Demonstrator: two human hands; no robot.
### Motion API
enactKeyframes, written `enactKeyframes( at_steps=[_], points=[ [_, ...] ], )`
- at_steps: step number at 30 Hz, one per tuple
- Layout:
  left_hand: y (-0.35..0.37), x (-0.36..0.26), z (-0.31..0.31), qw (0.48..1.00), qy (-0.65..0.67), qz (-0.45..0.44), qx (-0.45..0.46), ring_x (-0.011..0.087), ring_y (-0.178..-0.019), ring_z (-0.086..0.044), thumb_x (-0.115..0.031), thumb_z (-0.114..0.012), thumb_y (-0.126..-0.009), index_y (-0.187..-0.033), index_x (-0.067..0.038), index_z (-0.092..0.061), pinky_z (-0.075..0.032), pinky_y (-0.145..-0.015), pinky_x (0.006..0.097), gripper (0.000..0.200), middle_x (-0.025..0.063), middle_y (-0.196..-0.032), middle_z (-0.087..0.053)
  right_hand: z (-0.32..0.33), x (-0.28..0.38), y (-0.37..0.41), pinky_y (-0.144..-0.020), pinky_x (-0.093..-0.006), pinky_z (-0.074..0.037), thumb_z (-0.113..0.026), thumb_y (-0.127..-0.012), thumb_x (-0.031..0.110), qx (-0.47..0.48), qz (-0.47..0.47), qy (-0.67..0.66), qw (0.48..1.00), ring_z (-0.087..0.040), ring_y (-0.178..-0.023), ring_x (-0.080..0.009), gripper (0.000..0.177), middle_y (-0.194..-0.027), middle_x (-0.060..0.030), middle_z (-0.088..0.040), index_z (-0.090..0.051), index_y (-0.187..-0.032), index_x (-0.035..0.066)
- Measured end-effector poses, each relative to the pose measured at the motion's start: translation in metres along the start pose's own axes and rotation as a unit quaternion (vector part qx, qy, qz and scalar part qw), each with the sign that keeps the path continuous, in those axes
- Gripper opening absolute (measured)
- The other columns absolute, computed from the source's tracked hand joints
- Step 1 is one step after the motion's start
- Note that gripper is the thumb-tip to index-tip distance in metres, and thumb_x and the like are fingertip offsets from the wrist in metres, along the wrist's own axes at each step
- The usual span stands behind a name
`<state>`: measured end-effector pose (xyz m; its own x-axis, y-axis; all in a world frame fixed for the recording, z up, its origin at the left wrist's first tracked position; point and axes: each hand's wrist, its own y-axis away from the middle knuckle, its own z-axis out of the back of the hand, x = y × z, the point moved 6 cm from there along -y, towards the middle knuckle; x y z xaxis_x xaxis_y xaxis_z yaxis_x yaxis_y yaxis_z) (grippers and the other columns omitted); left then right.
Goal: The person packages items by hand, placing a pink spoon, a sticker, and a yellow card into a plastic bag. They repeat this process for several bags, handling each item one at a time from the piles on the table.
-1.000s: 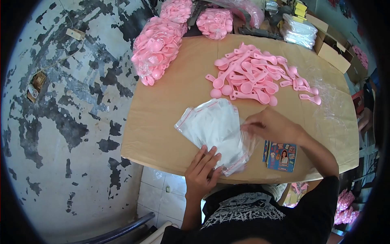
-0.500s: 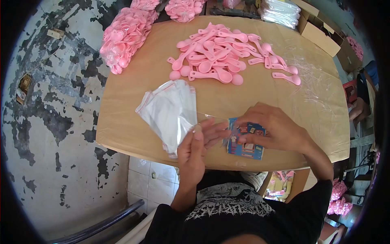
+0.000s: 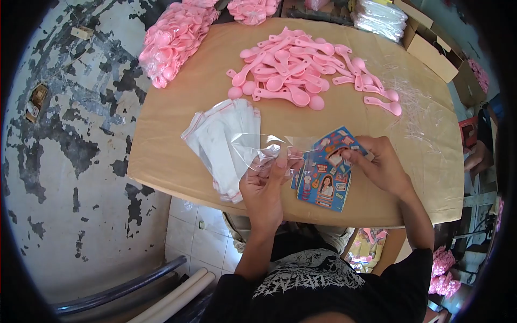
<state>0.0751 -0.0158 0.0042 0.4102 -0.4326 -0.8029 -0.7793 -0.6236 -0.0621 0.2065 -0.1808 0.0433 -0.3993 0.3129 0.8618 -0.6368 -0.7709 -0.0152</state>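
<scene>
Between the thumb and fingers of my left hand (image 3: 265, 185) is a clear plastic bag (image 3: 253, 148), its mouth end spread toward the right. My right hand (image 3: 385, 164) pinches a printed card (image 3: 338, 144), blue with small pictures, tilted above a stack of the same cards (image 3: 325, 188) near the table's front edge. The card's left end comes close to the bag in this view. Left of my left hand lies a fanned pile of clear bags (image 3: 218, 140) with red-striped edges.
A heap of pink spoons (image 3: 291, 70) covers the table's far middle, with a few strays (image 3: 383, 104) to its right. Thin plastic strips (image 3: 412, 107) lie at the right. Bagged spoons (image 3: 175, 40) stand far left; an open cardboard box (image 3: 431, 46) is far right.
My right hand has taken a card off the stack and lifted it. The clear bag in my left hand now stands spread out above the bag pile. The view has shifted slightly.
</scene>
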Motion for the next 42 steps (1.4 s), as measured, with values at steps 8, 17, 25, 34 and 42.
enactKeyframes(
  at_steps=[8,17,25,34,42],
  points=[
    [-0.002,-0.008,-0.005,0.998,-0.029,0.04,0.035,0.0125,-0.092,-0.064,-0.013,-0.059,-0.096,-0.127,0.009,-0.052,-0.053,-0.084,0.0282,0.038,0.0169,-0.116,-0.065,-0.027,0.033,0.005,-0.065,-0.0275,-0.051,-0.064,-0.093,0.014,-0.008,0.09,-0.031,0.995,-0.061,-0.069,-0.0079,0.018,-0.077,-0.0093,-0.069,-0.067,-0.104,0.0],
    [0.001,0.001,-0.01,0.996,0.006,0.063,0.065,0.015,-0.101,-0.063,-0.009,-0.056,-0.097,-0.124,0.007,-0.055,-0.053,-0.087,0.0291,0.032,0.0128,-0.119,-0.062,-0.023,0.033,0.009,-0.062,-0.0302,-0.051,-0.064,-0.092,0.015,-0.008,0.085,0.013,0.996,-0.063,-0.066,-0.012,0.017,-0.075,-0.0106,-0.068,-0.068,-0.102,0.001],
    [0.007,0.021,-0.039,0.964,-0.132,0.103,0.204,0.0092,-0.103,-0.058,-0.011,-0.06,-0.096,-0.127,0.002,-0.058,-0.048,-0.089,0.0257,0.033,0.0085,-0.12,-0.063,-0.021,0.024,0.015,-0.068,-0.0319,-0.051,-0.063,-0.092,0.016,0.01,0.14,-0.031,0.99,-0.063,-0.071,-0.0136,0.023,-0.083,-0.012,-0.069,-0.066,-0.11,0.003],
    [0.006,0.022,-0.046,0.957,0.126,0.077,0.25,0.0298,-0.133,-0.042,-0.026,-0.043,-0.102,-0.142,0.003,-0.036,-0.036,-0.108,0.0433,0.05,0.0212,-0.149,-0.035,-0.022,0.014,0.017,-0.074,-0.0293,-0.05,-0.067,-0.091,0.027,0.107,0.045,-0.129,0.985,-0.06,-0.077,-0.0093,0.031,-0.085,-0.0096,-0.07,-0.066,-0.111,0.003],
    [0.0,0.027,-0.05,0.975,0.024,0.079,0.207,0.0334,-0.133,-0.042,-0.033,-0.04,-0.102,-0.14,0.004,-0.038,-0.034,-0.11,0.046,0.053,0.0234,-0.143,-0.042,-0.024,0.009,0.013,-0.073,-0.0276,-0.05,-0.061,-0.096,0.022,0.066,0.035,-0.193,0.978,-0.059,-0.078,-0.008,0.027,-0.087,-0.0053,-0.067,-0.065,-0.111,0.0]
  ],
)
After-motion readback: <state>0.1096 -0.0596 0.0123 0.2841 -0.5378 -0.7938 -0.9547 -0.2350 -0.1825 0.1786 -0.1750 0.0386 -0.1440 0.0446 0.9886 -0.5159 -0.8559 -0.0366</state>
